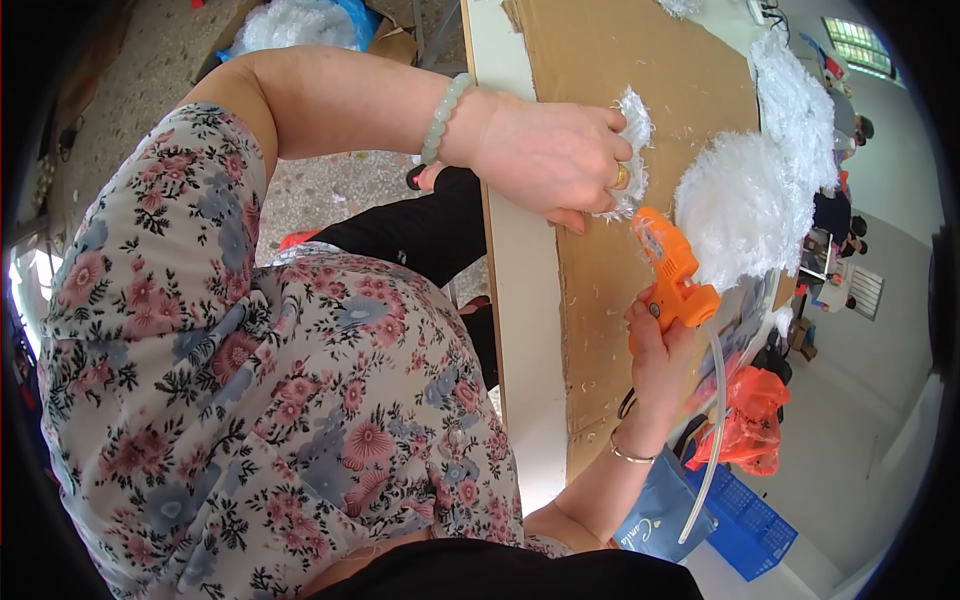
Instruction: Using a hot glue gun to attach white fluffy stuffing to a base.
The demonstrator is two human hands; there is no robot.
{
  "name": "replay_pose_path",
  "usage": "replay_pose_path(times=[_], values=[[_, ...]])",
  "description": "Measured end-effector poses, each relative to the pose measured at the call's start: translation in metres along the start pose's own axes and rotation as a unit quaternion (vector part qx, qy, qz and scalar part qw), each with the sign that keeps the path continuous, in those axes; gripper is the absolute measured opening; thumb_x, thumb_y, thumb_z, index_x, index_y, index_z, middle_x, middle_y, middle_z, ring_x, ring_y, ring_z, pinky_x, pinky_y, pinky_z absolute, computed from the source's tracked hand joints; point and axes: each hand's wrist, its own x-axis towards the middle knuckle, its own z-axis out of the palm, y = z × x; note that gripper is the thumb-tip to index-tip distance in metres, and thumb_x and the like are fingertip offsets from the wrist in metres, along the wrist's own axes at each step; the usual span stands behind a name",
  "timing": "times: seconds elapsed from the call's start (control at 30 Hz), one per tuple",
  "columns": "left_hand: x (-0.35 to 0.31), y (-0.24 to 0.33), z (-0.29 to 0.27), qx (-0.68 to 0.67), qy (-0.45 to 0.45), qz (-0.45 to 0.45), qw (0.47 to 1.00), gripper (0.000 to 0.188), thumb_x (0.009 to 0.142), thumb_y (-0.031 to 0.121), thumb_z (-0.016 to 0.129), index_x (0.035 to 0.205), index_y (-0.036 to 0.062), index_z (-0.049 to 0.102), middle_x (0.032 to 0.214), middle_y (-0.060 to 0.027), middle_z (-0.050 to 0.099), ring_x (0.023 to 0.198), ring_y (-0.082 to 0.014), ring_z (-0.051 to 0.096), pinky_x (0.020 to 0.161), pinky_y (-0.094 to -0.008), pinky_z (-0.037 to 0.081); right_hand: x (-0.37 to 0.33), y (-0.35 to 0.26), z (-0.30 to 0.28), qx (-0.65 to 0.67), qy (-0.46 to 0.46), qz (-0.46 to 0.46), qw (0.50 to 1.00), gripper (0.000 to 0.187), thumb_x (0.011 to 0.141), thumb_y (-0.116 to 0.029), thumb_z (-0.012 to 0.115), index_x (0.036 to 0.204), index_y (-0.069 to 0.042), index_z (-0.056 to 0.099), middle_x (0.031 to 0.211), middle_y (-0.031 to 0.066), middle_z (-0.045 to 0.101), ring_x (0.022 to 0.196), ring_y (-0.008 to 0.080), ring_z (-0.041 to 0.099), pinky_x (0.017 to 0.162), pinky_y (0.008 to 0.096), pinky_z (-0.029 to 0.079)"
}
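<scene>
The left hand [550, 150] lies palm down at upper centre, fingers curled over a white fringed piece [636, 135] on the cardboard [610, 370]; with the fingertips hidden, I cannot tell whether they pinch or merely press it. The right hand [660, 355], apart from it and right of centre, is wrapped around an orange glue gun [674, 258], a translucent glue stick [714, 420] trailing toward the lower right. The nose sits near the left fingers (close enough to warrant care). The step in hand looks like gluing the piece; the next move seems to call for a steady left hand, fingers clear of the nozzle, and controlled aim.
</scene>
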Motion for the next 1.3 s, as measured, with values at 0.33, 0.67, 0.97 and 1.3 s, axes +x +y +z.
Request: replay_pose_path(times=[0.33, 0.67, 0.97, 1.3], values=[[0.001, 0.004, -0.005, -0.001, -0.059, -0.026, 0.998, 0.035, 0.072, 0.032, 0.071, 0.093, 0.0038, 0.064, 0.079, -0.0027, 0.061, 0.082, -0.0204, 0.056, 0.087, -0.0376, 0.04, -0.001, 0.009, -0.005, -0.021, -0.019, -0.005, 1.0, 0.015, 0.083, -0.004, 0.054, 0.098, -0.003, 0.052, 0.081, 0.0014, 0.053, 0.067, 0.0075, 0.05, 0.059, 0.0199, 0.04], [0.018, -0.016, -0.007, -0.076, -0.079, -0.127, 0.986, 0.016, 0.079, 0.011, 0.059, 0.093, 0.0037, 0.059, 0.067, -0.0101, 0.057, 0.072, -0.0296, 0.056, 0.069, -0.0396, 0.045, -0.014, 0.008, -0.014, 0.175, 0.028, 0.052, 0.983, 0.019, 0.079, -0.003, 0.054, 0.097, 0.0, 0.053, 0.078, 0.0068, 0.056, 0.065, 0.0134, 0.051, 0.058, 0.0259, 0.04], [0.051, -0.049, 0.015, -0.108, 0.004, -0.058, 0.993, 0.025, 0.08, 0.003, 0.053, 0.103, 0.0055, 0.062, 0.099, -0.0079, 0.058, 0.097, -0.0268, 0.055, 0.074, -0.0387, 0.049, -0.017, 0.026, -0.03, 0.353, 0.14, 0.018, 0.925, 0.026, 0.075, -0.013, 0.06, 0.097, -0.003, 0.054, 0.079, 0.0095, 0.055, 0.069, 0.0166, 0.051, 0.059, 0.0273, 0.038], [0.061, -0.052, 0.008, 0.018, -0.137, 0.049, 0.989, 0.016, 0.076, 0.009, 0.057, 0.089, 0.0039, 0.065, 0.09, -0.0026, 0.062, 0.099, -0.0215, 0.054, 0.086, -0.035, 0.043, -0.016, 0.037, -0.047, 0.37, 0.131, 0.022, 0.919, 0.026, 0.076, -0.016, 0.06, 0.098, -0.004, 0.053, 0.079, 0.0102, 0.055, 0.07, 0.0168, 0.05, 0.06, 0.0269, 0.038]])
